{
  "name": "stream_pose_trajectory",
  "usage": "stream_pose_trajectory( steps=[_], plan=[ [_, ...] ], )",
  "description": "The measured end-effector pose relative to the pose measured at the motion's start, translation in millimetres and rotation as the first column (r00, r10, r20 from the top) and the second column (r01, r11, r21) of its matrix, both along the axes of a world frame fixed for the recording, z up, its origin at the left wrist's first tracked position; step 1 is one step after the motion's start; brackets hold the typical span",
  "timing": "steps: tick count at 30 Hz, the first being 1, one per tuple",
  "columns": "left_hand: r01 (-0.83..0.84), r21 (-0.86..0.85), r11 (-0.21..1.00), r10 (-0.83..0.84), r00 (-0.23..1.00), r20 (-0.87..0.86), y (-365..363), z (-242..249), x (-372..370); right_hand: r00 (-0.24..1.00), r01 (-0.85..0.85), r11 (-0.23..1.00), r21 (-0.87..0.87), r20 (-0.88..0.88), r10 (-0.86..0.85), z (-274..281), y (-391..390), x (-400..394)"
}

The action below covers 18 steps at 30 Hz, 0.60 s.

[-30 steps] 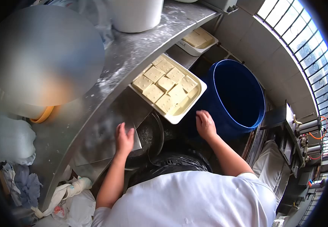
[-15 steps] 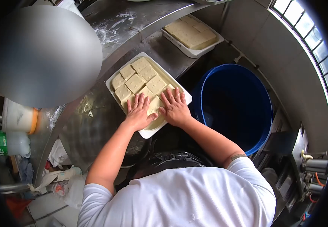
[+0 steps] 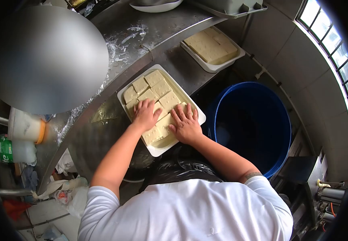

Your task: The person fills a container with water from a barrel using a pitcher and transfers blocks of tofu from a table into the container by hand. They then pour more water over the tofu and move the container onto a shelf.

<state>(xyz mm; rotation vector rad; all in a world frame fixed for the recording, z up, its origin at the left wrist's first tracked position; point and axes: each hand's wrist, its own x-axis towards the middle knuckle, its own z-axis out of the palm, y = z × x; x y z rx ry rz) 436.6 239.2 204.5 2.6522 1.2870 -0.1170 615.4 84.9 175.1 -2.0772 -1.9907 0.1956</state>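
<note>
Pale tofu blocks (image 3: 168, 100) lie in rows in a white tray (image 3: 155, 150) with liquid around them. My left hand (image 3: 144, 116) rests on the blocks at the tray's left side, fingers stretched out and thumb apart. Across the right side, my right hand (image 3: 186, 125) lies with its fingers spread on the blocks beside the tray's rim. Both hands are open and grip nothing. Some blocks are partly hidden beneath them.
A second tofu tray (image 3: 240, 55) stands on the metal shelf behind. A large blue barrel (image 3: 282, 160) is at the right. A curved metal counter (image 3: 130, 48) with white smears runs along the left. A blurred grey round shape (image 3: 45, 60) blocks the upper left.
My left hand has moved up the tray over other blocks, baring those near the front edge. My right hand stays at the right side. The whole view has shifted slightly.
</note>
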Motion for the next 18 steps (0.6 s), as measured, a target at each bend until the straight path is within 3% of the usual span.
stream_pose_trajectory(
  steps=[2, 5, 6, 8, 11, 15, 17, 18],
  plan=[
    [-0.034, 0.011, 0.999, 0.032, 0.985, 0.170, 41, 7, 6, 1.000, -0.001, 1.000, -0.009, 0.009, 0.002, 0, 1, -1],
    [-0.230, 0.205, 0.951, 0.176, 0.952, 0.252, 108, -5, 20, 1.000, 0.022, 0.998, -0.051, 0.019, -0.021, 4, 3, -2],
    [-0.216, 0.200, 0.956, 0.161, 0.953, 0.258, 125, -16, 20, 1.000, 0.018, 0.998, -0.063, 0.016, -0.017, 5, 3, -3],
    [-0.203, 0.032, 0.979, 0.176, 0.907, 0.382, 146, -27, 19, 1.000, 0.020, 0.996, -0.081, 0.021, -0.018, 7, 3, -3],
    [-0.129, 0.010, 0.992, 0.122, 0.957, 0.264, 145, -34, 17, 0.999, 0.032, 0.995, -0.089, 0.033, -0.029, 8, 4, -5],
    [-0.072, 0.085, 0.994, 0.043, 0.951, 0.307, 176, -45, 12, 0.998, 0.061, 0.995, -0.084, 0.021, -0.059, 8, 3, -6],
    [-0.031, -0.152, 0.988, 0.096, 0.892, 0.442, 208, -57, 12, 0.997, 0.069, 0.995, -0.076, 0.034, -0.067, 8, 4, -8],
    [-0.088, -0.194, 0.977, 0.155, 0.918, 0.364, 209, -57, 15, 0.998, 0.066, 0.996, -0.067, 0.029, -0.064, 7, 4, -8]
  ],
)
